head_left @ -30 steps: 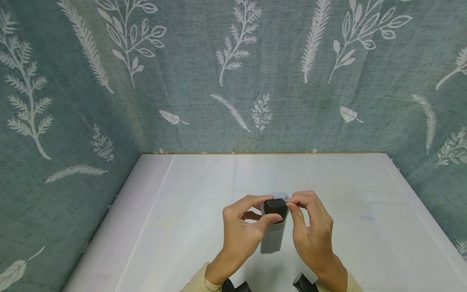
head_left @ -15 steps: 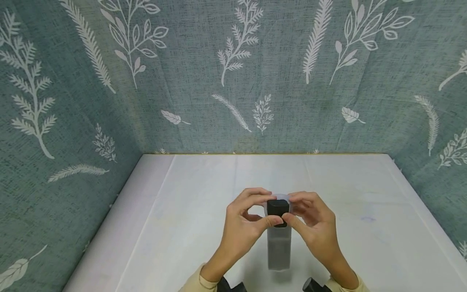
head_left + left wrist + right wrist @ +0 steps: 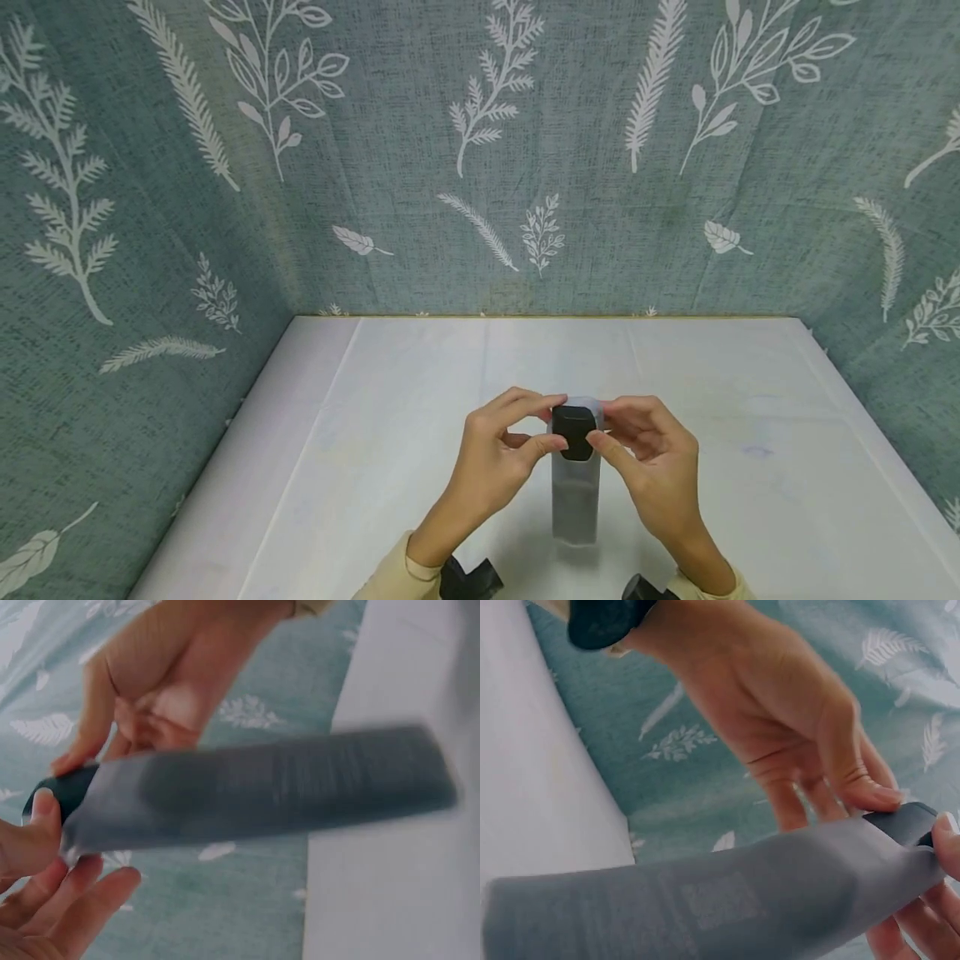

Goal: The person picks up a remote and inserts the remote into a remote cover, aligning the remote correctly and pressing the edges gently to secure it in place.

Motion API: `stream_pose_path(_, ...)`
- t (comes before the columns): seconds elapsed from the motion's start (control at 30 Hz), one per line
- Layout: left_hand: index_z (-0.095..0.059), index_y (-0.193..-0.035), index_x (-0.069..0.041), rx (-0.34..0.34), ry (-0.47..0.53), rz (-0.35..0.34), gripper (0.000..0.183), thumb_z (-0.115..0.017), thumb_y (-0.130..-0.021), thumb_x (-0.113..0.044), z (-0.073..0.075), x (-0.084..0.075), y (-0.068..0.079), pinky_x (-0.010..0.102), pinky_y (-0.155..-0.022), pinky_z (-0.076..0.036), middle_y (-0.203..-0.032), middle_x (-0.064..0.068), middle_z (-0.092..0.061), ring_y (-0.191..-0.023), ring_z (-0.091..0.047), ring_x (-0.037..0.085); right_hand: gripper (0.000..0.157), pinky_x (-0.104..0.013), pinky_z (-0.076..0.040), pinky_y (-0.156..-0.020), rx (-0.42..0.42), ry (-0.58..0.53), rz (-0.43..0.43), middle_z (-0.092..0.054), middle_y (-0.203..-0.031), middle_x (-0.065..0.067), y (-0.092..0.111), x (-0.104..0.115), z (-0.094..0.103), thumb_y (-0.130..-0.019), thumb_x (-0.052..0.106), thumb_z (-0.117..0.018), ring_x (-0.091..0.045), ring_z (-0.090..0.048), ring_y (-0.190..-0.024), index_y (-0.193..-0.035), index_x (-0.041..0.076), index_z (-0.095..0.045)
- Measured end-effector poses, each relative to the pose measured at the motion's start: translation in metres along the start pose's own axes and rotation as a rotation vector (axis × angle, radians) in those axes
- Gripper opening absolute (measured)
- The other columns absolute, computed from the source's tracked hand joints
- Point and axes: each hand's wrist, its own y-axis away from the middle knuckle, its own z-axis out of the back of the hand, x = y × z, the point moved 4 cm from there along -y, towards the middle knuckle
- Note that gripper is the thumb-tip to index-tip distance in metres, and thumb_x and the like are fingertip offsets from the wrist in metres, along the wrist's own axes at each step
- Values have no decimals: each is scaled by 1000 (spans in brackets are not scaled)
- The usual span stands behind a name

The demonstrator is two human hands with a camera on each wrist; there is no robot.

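Observation:
A long grey translucent sleeve (image 3: 575, 504) hangs over the table, with the rounded black end (image 3: 573, 429) of an object showing at its mouth. My left hand (image 3: 487, 467) pinches the left side of this end, thumb at the black part and fingers behind. On the other side, my right hand (image 3: 663, 471) pinches it the same way, its thumb on the black edge. The left wrist view shows the sleeve (image 3: 262, 787) blurred between both hands. Faint print marks the sleeve (image 3: 667, 907) in the right wrist view. The rest of the black object is hidden inside.
A white table (image 3: 390, 417) lies under the hands. Green cloth with white leaf patterns (image 3: 420, 167) stands behind the table and along both sides. Black wrist mounts (image 3: 472, 579) show below both wrists, near the pale sleeve cuffs.
The right fingers have moved from the sleeve's lip to the black end's side. Both thumbs have since drawn apart. The grey sleeve hangs straighter and slightly farther right than a second ago.

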Motion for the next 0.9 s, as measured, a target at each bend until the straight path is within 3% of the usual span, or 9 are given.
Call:
stream_pose_path(0.17, -70, -112, -6, 40, 6, 72, 37, -77, -75, -8, 0, 7, 0, 30, -63, -58, -96, 4, -70, -88, -66, 17, 25, -24, -56, -76, -7, 12, -28, -65, -96, -4, 1, -2, 3, -77, -22, -63, -15, -68, -84, -99, -15, -55)
stream_pose_path(0.37, -73, -105, -11, 128, 18, 167, 29, -78, -76, -14, -1, 11, 2, 29, -66, -58, -96, 0, -71, -92, -66, 13, 20, -23, -56, -73, 13, -88, -91, -67, -98, -4, 3, -8, 3, -81, -21, -58, -16, -66, -82, -99, -16, -51)
stream_pose_path(0.57, -74, -95, -3, 189, 81, 281, 20, -77, -75, 0, 2, 8, -1, 31, -70, -58, -90, 8, -71, -86, -69, 17, 24, -23, -56, -68, 4, -201, -136, -66, -97, -9, 5, -13, 1, -81, -24, -55, -18, -64, -79, -100, -10, -55)
stream_pose_path(0.77, -72, -87, 5, 126, 270, 426, 16, -75, -72, 11, 3, 21, 3, 40, -68, -59, -82, 16, -69, -72, -70, 26, 23, -23, -55, -70, 30, -204, -164, -66, -98, -9, 7, -17, 0, -82, -22, -55, -18, -64, -80, -100, -8, -52)
stream_pose_path(0.9, -69, -86, 12, 89, 360, 460, 15, -73, -72, 14, 2, 25, 5, 45, -66, -58, -84, 19, -69, -68, -70, 27, 21, -23, -55, -68, 11, -197, -175, -66, -98, -10, 9, -18, 0, -81, -22, -55, -19, -63, -79, -99, -11, -51)
